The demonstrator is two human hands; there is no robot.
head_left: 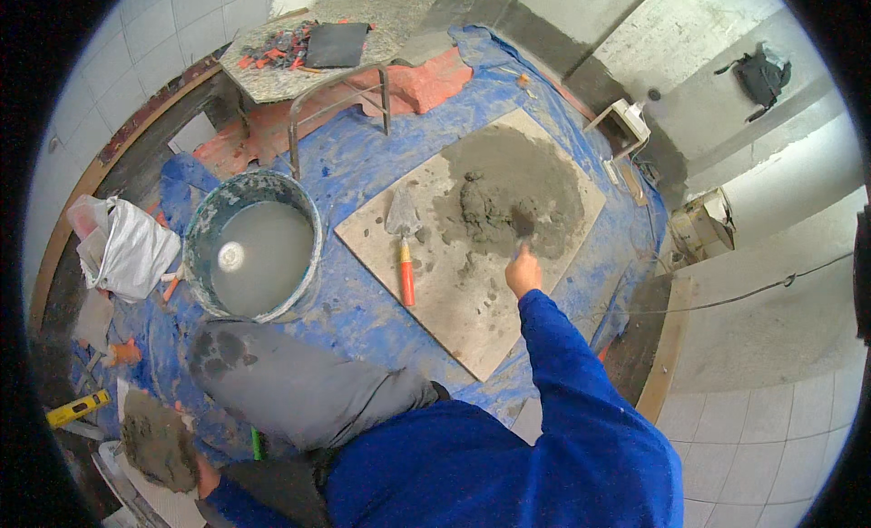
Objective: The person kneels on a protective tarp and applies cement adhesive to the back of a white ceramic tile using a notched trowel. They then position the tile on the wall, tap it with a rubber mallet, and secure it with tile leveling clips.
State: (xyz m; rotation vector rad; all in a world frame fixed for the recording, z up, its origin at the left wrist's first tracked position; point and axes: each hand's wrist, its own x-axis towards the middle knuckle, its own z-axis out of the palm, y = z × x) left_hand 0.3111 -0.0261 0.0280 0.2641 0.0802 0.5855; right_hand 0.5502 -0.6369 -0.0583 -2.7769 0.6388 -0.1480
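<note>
Blue sleeve [590, 374] nearest, the right hand [523, 273] wraps around a trowel [523, 225], seemingly gathering mortar [479, 204]; scooping would want a low blade; near left, the left hand [208, 479] grips unclearly.

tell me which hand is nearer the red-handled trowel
Right: the right hand is over the board, right of the trowel; the left hand is farther, at lower left.

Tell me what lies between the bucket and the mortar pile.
In the head view: blue tarp, then the board bearing a red-handled trowel.
</note>
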